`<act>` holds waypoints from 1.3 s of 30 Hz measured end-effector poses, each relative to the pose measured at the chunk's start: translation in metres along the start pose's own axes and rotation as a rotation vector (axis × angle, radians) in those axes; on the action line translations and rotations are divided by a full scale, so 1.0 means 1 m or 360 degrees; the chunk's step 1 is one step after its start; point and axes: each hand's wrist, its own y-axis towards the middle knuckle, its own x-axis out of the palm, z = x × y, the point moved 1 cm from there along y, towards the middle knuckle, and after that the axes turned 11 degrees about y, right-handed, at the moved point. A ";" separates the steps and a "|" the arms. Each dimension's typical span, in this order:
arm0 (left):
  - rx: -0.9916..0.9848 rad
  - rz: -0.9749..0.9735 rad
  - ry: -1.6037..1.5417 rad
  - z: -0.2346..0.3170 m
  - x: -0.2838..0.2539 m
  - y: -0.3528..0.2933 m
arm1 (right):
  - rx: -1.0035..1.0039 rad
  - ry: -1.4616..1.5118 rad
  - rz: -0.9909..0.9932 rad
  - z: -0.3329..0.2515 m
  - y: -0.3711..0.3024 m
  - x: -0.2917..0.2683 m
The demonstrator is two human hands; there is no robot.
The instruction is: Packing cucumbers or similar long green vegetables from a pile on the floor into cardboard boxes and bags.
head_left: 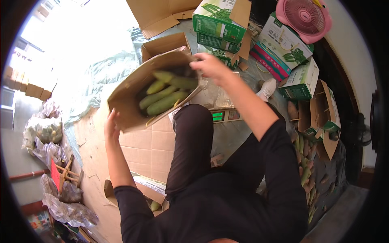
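Observation:
My left hand [112, 124] is closed on the near left edge of an open cardboard box [129, 91]. My right hand [208, 65] grips the box's far right rim. Held up between my hands, the box tilts so its opening faces me. Several long green cucumber-like vegetables [164, 100] lie inside; shadow hides part of the inside. Just right of the box, beyond my knees, stands a weighing scale [232, 115] with a lit green display. Behind the held box is another open cardboard box [164, 45].
Green and white printed cartons [221, 22] are stacked at the far right, near a pink fan [304, 18]. More long vegetables [306, 172] lie piled on my right. Plastic bags [46, 131] and a small wooden stool [67, 176] stand at left. Flattened cardboard [142, 148] covers the floor.

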 end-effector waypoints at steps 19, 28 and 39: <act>-0.0416 0.0709 0.0743 -0.167 -0.197 -0.164 | 0.0940 -0.1583 -0.0762 0.228 -0.047 0.177; -0.0323 0.0801 0.0616 -0.172 -0.206 -0.143 | 0.1143 -0.1073 -0.0520 0.203 -0.064 0.163; 0.0108 0.1056 0.1678 -0.154 -0.231 -0.106 | 0.0535 -0.2101 -0.0984 0.205 -0.070 0.178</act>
